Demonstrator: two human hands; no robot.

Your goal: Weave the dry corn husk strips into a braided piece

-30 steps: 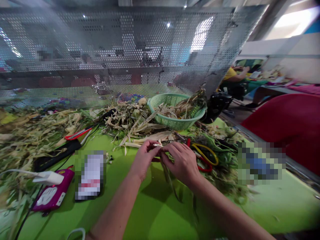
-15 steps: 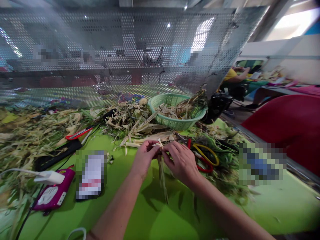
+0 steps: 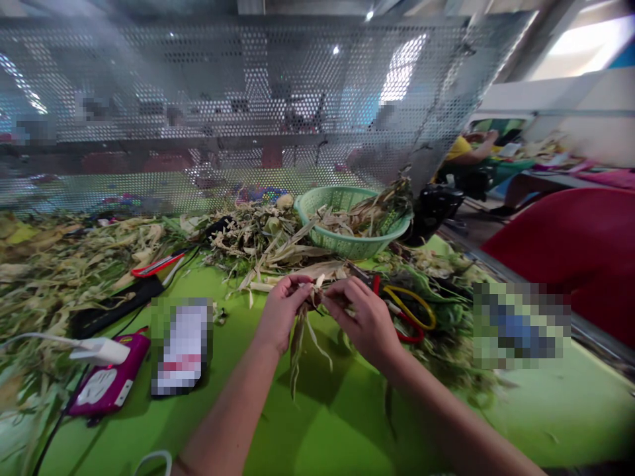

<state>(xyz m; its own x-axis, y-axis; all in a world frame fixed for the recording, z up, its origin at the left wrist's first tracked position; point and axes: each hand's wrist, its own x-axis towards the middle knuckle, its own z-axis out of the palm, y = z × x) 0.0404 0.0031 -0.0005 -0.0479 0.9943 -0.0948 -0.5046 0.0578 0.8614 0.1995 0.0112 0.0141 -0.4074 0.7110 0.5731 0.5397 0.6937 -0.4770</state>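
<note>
Both hands meet over the green table (image 3: 317,423), fingers pinched on a small plant piece. My left hand (image 3: 282,311) grips its left end, and long dry green-brown leaf strips (image 3: 300,344) hang down from below the fingers. My right hand (image 3: 364,317) pinches the right end of the same piece. Just right of that hand lie scissors (image 3: 409,311) with yellow and red handles. A pale husk (image 3: 307,271) lies on the table just beyond the hands.
A green plastic basket (image 3: 347,244) of husks stands behind the hands. Heaps of dry leaves (image 3: 74,264) cover the left and back. A pink device (image 3: 106,383) with a white plug, a black cable and a red-handled tool (image 3: 156,264) lie left. A perforated metal screen (image 3: 248,99) closes the back.
The hanging strips have swung from under my right hand to under my left and spread apart. Both hands rose slightly and stayed pinched together.
</note>
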